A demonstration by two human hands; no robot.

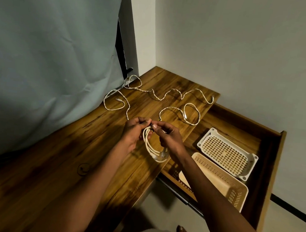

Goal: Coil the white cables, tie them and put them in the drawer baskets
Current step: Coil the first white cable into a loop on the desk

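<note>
My left hand (133,132) gripped the coiled cable (152,145) above the surface (50,162) while my right hand (167,136) pinched its top with curled fingers (155,125). If that pinch slackened, I judged, the loops could spring apart, well short of the baskets (227,153).

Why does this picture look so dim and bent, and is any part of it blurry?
Head view: the light is low and warm, so the wooden table looks dark; the wide lens bows the open drawer and wall edges; the coiled cable smears slightly at its lower loop, between the left hand and right hand; the loose cable behind is sharper.
</note>
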